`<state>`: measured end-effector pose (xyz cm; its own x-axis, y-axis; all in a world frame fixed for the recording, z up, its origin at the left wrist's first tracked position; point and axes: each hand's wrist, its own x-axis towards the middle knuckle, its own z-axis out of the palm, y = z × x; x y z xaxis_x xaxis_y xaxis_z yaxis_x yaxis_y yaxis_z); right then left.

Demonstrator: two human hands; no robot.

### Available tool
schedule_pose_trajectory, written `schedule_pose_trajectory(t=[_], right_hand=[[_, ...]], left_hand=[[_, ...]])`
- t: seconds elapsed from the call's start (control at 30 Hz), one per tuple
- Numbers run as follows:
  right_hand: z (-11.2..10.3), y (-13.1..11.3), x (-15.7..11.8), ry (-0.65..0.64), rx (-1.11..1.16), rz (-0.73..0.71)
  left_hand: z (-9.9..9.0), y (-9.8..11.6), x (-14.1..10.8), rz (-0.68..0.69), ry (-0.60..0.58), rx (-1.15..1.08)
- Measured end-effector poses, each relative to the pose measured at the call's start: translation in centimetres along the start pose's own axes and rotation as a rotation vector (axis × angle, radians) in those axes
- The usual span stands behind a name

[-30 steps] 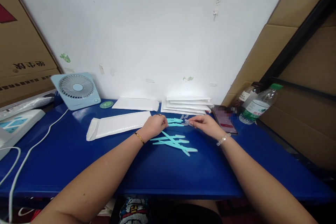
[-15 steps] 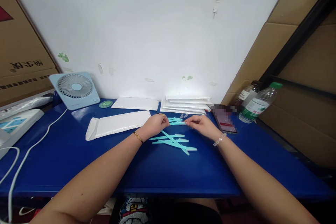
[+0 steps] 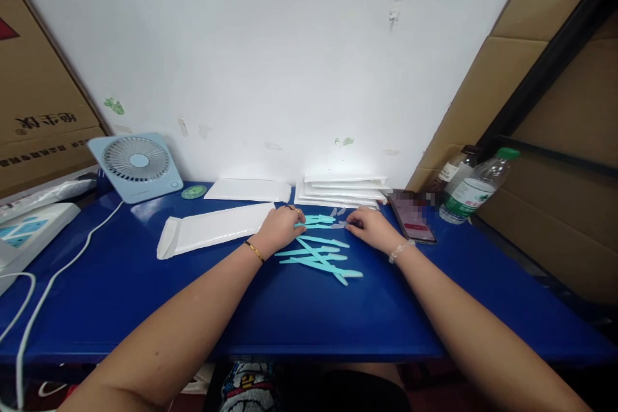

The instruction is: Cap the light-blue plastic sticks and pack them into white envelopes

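My left hand [image 3: 280,226] is closed in a pinch at the left end of a turquoise eyebrow razor [image 3: 319,226]. More turquoise razors lie just behind it, partly hidden by my fingers. My right hand [image 3: 371,228] has its thumb and forefinger together at a small clear cap [image 3: 339,225], at the tip end of that razor. Two more clear caps [image 3: 334,212] lie just behind. In front of my hands, several turquoise razors [image 3: 321,261] rest crossed over each other on the blue table [image 3: 333,322].
White padded envelopes [image 3: 212,230] lie at left and along the wall, with a stack of them [image 3: 340,193] behind my hands. A phone [image 3: 412,219] and two bottles [image 3: 473,190] are on the right. At left are a blue fan [image 3: 140,164] and a white cable [image 3: 60,264].
One more turquoise razor now lies at the back of the crossed group. My left hand has shifted slightly left, and a clear cap now shows at my right fingertips.
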<state>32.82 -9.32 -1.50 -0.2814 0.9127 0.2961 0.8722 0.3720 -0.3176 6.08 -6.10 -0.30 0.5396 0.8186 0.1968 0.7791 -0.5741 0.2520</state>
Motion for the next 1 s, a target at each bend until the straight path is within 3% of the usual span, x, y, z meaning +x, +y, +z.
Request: schedule_pose_trajectory(t=[0.23, 0.37, 0.53, 0.9, 1.0], right_hand=[[0.8, -1.6, 0.4, 0.022, -0.26, 0.0], [0.7, -1.2, 0.2, 0.075, -0.034, 0.045], [0.3, -0.7, -0.3, 0.039, 0.38, 0.071], [0.9, -2.1, -0.2, 0.024, 0.451, 0.049], [0.6, -2.8, -0.5, -0.067, 0.526, 0.036]], left_hand=[[0.0, 0.2, 0.0, -0.007, -0.031, 0.028], [-0.2, 0.3, 0.0, -0.032, -0.02, -0.022], [-0.5, 0.3, -0.1, -0.074, 0.014, -0.133], [-0.2, 0.2, -0.1, -0.071, 0.001, -0.256], [-0.4, 0.5, -0.3, -0.038, -0.048, -0.296]])
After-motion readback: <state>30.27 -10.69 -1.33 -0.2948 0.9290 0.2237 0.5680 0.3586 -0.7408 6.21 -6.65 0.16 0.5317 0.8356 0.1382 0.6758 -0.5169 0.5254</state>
